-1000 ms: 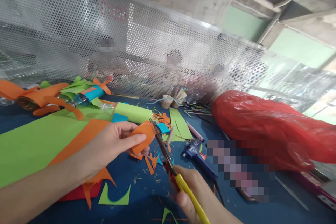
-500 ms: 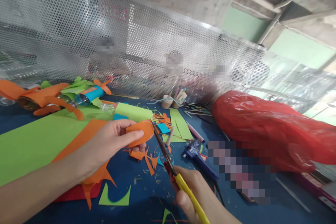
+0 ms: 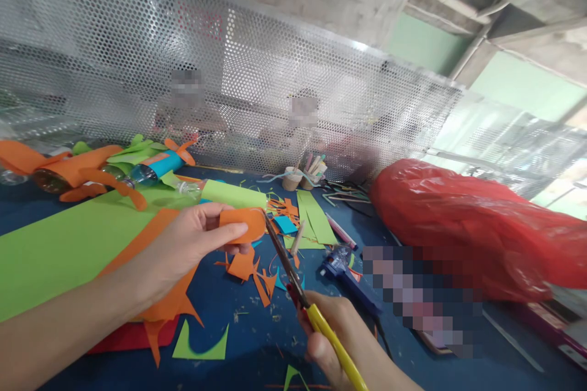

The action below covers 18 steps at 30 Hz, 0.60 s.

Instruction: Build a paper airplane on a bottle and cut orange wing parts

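Observation:
Between the thumb and fingers of my left hand [image 3: 197,235] is a small orange piece of craft paper [image 3: 250,224], its right end rounded. My right hand [image 3: 337,333] is closed round the yellow handle of a pair of scissors [image 3: 288,266]. The blades point up and left, and their tips meet the right edge of the orange piece. Beneath my left forearm lie a larger orange sheet [image 3: 177,293] with jagged edges and a long light-green sheet [image 3: 50,250]. A green offcut [image 3: 202,342] with a curved cut-out rests in front of them.
Paper-wrapped bottles [image 3: 158,165] lie at the back left. A blue glue gun [image 3: 351,281] and orange scraps [image 3: 243,266] are near the scissors. Cups of pens [image 3: 293,179] stand by the perforated metal screen [image 3: 275,67]. A red plastic bag [image 3: 458,220] fills the right.
My left hand has turned the orange piece slightly, so that its lower edge sits higher and more level. The scissors have hardly moved.

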Tool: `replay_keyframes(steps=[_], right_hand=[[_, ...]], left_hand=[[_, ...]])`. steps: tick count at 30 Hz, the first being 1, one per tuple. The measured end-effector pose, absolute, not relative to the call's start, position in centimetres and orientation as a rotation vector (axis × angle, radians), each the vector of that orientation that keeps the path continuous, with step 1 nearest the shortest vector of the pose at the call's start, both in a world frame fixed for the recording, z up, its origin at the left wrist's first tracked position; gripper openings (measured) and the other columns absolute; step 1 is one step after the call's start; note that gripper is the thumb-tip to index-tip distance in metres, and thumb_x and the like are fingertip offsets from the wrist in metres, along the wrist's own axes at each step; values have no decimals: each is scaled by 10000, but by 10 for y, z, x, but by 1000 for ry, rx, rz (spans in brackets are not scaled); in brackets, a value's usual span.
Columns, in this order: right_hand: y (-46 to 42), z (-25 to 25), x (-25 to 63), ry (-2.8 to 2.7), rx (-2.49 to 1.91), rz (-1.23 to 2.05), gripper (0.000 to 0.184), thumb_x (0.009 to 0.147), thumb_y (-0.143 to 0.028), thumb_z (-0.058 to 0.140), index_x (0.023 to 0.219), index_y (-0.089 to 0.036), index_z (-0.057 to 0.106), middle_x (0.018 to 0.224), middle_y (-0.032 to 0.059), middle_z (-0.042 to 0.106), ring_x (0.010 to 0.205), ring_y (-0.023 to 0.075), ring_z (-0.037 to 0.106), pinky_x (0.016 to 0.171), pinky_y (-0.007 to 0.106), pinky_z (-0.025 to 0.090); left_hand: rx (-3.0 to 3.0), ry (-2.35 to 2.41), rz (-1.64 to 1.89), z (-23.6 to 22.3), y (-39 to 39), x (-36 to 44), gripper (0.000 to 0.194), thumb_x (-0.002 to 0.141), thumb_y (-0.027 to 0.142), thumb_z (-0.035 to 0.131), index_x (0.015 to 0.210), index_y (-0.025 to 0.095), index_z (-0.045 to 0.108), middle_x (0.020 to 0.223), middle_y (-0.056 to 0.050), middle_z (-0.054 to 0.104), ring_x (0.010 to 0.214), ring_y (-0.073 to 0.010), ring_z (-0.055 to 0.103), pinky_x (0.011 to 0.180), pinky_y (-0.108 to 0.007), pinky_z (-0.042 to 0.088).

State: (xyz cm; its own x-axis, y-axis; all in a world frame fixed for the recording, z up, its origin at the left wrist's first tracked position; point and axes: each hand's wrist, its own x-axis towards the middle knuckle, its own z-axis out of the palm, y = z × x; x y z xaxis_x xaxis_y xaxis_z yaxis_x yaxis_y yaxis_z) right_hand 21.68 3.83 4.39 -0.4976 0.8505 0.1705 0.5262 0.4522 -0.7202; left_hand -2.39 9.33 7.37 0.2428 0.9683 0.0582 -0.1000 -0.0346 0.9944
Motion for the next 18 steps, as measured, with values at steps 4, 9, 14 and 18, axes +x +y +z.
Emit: replay_keyframes(steps=[4, 9, 14, 18], right_hand=[[38, 41, 217, -2186, -1168, 805, 683, 796, -865, 248, 628, -212, 352, 540, -72, 276, 463, 79, 250, 400, 226, 188], [38, 35, 217, -2211, -1161, 754, 674, 808, -855, 207, 632, -220, 352, 534, -57, 330, 464, 94, 290, 419, 243, 231], [40, 38, 218, -2292, -1057, 737, 619, 869, -788, 205, 700, -219, 382, 572, -15, 476, 485, 113, 370, 456, 258, 283], [39, 41, 217, -2293, -1062, 790, 617, 872, -788, 193, 728, -218, 380, 605, -3, 513, 501, 118, 399, 464, 256, 299]], left_hand=[[1274, 984, 1166, 72, 95, -24, 127, 775, 349, 747, 812, 231, 719, 757, 26, 729, 721, -154, 673, 712, -250, 521], [1281, 983, 1180, 75, 91, -20, 180, 799, 389, 721, 870, 226, 688, 835, 12, 760, 807, -182, 701, 736, -263, 536], [1307, 946, 1099, 76, 84, -14, 172, 829, 377, 692, 841, 209, 657, 791, 1, 768, 787, -193, 723, 743, -289, 565], [1313, 896, 1081, 71, 85, -13, 205, 823, 399, 690, 860, 199, 665, 819, -26, 766, 810, -205, 727, 771, -327, 576]])
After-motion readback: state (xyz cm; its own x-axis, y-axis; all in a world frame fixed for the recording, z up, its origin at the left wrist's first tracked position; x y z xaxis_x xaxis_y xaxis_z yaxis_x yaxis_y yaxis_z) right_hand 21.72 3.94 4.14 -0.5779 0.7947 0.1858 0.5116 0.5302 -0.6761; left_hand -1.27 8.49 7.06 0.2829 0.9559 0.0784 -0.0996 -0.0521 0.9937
